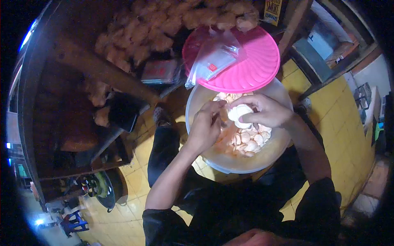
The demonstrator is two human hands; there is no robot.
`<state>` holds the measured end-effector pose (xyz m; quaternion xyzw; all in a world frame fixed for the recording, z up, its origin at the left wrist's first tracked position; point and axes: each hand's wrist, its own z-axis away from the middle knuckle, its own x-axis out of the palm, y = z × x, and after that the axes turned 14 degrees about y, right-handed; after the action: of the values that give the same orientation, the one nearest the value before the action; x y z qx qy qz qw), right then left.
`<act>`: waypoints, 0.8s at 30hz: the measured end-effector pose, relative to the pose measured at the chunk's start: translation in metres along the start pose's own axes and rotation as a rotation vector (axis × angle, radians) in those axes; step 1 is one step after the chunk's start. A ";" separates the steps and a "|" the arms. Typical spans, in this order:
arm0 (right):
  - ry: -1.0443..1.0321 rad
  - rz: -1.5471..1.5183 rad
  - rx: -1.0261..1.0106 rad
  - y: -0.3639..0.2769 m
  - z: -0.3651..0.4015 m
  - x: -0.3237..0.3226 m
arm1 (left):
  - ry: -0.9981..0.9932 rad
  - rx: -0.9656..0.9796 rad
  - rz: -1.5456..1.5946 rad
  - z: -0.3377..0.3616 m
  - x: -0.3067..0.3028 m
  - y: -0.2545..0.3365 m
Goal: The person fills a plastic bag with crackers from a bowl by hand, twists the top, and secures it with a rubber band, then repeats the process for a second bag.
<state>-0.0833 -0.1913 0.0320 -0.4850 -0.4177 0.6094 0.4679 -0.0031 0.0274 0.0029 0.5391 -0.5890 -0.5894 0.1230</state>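
A large translucent plastic tub (193, 110) stands between my legs with many pale, thin round crackers (250, 141) inside. Over its opening, my right hand (269, 110) pinches a small bunch of white round crackers (241, 115) between thumb and fingers. Close by on the left, my left hand (207, 125) has its fingers curled together. Something see-through seems to be at those fingertips, but I cannot make it out. A pink ribbed lid (258, 61) rests at the tub's far rim, carrying a pack of clear plastic bags (217, 61).
Many bagged brownish goods (139, 33) lie on a dark wooden rack at the upper left. Another plastic pack (160, 71) and a dark phone-like slab (123, 115) are near its edge. Wooden furniture (316, 61) stands right, and a dark pan (107, 190) sits lower left.
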 end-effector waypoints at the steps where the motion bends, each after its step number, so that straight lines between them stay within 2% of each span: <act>1: 0.027 -0.168 -0.006 -0.004 -0.001 0.001 | -0.053 -0.152 0.196 0.001 0.000 0.010; 2: 0.040 -0.190 0.095 -0.011 0.003 0.001 | -0.109 -0.306 0.389 0.001 0.001 0.018; 3: 0.046 -0.193 0.093 -0.011 0.002 0.004 | -0.115 -0.303 0.387 0.000 0.001 0.023; 5: 0.094 -0.092 0.084 -0.008 -0.001 0.009 | -0.114 -0.423 0.431 -0.001 0.002 0.029; 6: 0.094 -0.093 0.082 -0.006 0.000 0.012 | -0.114 -0.422 0.429 0.000 0.003 0.028; 8: 0.235 -0.081 0.092 0.000 0.001 0.017 | -0.103 -0.425 0.498 0.000 0.004 0.024; 11: 0.209 -0.087 0.082 0.010 -0.006 0.019 | -0.123 -0.471 0.472 -0.002 0.000 0.032; 15: 0.176 -0.134 0.022 0.008 -0.007 0.022 | -0.085 -0.441 0.490 0.000 0.005 0.028; 17: 0.222 -0.091 -0.024 0.011 -0.008 0.024 | -0.052 -0.425 0.445 0.001 0.006 0.028; 24: 0.279 -0.100 0.013 0.013 -0.010 0.026 | -0.017 -0.311 0.435 0.001 0.010 0.025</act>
<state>-0.0776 -0.1682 0.0124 -0.5406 -0.3681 0.5148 0.5542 -0.0196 0.0131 0.0182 0.3695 -0.5945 -0.6368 0.3232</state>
